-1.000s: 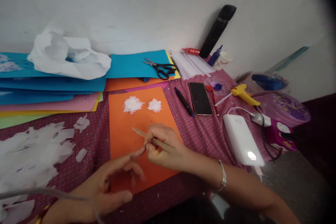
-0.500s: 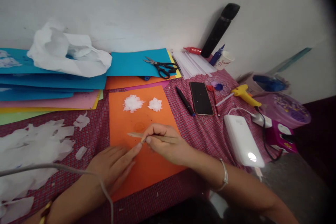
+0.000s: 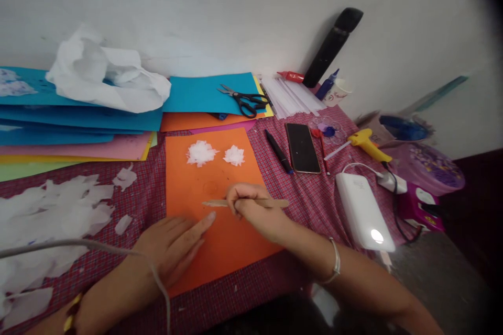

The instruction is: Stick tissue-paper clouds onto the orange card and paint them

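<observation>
Right fingers [image 3: 240, 192] clasping brown stick [image 3: 273, 203], left fingers [image 3: 192, 235] free, orange paper [image 3: 231, 246] bare toward its near edge

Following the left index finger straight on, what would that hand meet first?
The left hand would probably meet the stick in the right hand, near its grip; height above the orange paper is unclear.

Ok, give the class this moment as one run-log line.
right hand: holds pale stick | left hand: partly over orange sheet | on sheet: two white paper clusters, far half
</observation>
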Demonstrator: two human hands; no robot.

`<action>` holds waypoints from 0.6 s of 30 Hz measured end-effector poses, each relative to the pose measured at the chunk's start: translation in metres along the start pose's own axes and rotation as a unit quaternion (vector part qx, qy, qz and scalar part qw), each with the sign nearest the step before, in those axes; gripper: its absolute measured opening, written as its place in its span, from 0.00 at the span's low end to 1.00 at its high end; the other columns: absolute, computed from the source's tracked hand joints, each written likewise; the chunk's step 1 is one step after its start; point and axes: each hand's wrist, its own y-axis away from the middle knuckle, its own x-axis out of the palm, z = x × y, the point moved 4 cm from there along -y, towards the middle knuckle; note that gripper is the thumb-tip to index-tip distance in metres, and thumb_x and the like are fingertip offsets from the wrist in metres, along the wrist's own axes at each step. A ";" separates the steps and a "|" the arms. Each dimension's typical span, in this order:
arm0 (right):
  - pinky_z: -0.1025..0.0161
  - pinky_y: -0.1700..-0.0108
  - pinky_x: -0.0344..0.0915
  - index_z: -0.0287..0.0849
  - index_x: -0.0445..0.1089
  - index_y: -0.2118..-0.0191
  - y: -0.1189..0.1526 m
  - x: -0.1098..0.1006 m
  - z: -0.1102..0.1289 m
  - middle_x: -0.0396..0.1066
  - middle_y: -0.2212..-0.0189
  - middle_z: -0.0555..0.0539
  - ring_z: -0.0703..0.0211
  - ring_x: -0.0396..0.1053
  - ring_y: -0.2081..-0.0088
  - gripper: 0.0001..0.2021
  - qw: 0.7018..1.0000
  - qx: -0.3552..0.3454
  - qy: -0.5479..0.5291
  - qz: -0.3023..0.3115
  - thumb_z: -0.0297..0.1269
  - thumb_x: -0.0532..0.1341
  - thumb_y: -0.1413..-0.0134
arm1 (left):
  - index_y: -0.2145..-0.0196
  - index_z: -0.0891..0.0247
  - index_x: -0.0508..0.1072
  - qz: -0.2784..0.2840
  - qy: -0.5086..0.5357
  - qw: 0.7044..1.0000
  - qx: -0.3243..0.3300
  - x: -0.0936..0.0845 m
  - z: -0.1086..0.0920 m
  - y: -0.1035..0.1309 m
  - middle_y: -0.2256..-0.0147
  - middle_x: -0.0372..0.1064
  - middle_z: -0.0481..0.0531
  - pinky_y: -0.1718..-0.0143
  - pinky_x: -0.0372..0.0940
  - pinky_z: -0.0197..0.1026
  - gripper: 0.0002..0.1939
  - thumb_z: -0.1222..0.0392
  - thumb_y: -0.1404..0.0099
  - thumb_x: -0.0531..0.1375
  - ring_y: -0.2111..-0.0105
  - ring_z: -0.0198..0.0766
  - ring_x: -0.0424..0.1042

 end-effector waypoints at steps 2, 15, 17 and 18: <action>0.66 0.72 0.55 0.44 0.57 0.80 0.001 -0.001 0.000 0.56 0.82 0.55 0.65 0.56 0.77 0.10 1.000 -0.017 0.021 0.001 0.27 0.50 0.50 | 0.34 0.61 0.52 0.005 -0.018 1.000 0.015 0.000 -0.001 0.001 0.66 0.73 0.51 0.65 0.68 0.40 0.30 0.72 0.31 0.51 0.68 0.39 0.72; 0.67 0.65 0.63 0.42 0.69 0.69 0.005 0.009 0.013 0.70 0.72 0.52 0.65 0.67 0.69 0.07 0.989 -0.091 0.113 0.031 0.29 0.54 0.44 | 0.33 0.57 0.48 -0.031 -0.066 0.996 0.044 -0.002 -0.001 -0.003 0.68 0.72 0.48 0.66 0.64 0.40 0.31 0.72 0.30 0.49 0.70 0.39 0.70; 0.67 0.65 0.64 0.42 0.70 0.68 0.005 0.008 0.015 0.71 0.73 0.52 0.65 0.67 0.70 0.07 0.986 -0.112 0.123 0.026 0.29 0.55 0.43 | 0.33 0.57 0.50 -0.043 -0.062 0.996 0.041 -0.002 0.000 -0.004 0.68 0.72 0.48 0.67 0.64 0.39 0.29 0.71 0.30 0.48 0.71 0.37 0.70; 0.66 0.66 0.63 0.42 0.70 0.67 0.005 0.007 0.016 0.71 0.73 0.52 0.65 0.67 0.71 0.07 0.984 -0.120 0.130 0.026 0.30 0.55 0.42 | 0.34 0.57 0.51 -0.050 -0.063 0.996 0.040 -0.002 0.001 -0.004 0.68 0.72 0.48 0.68 0.64 0.39 0.28 0.70 0.29 0.48 0.71 0.37 0.70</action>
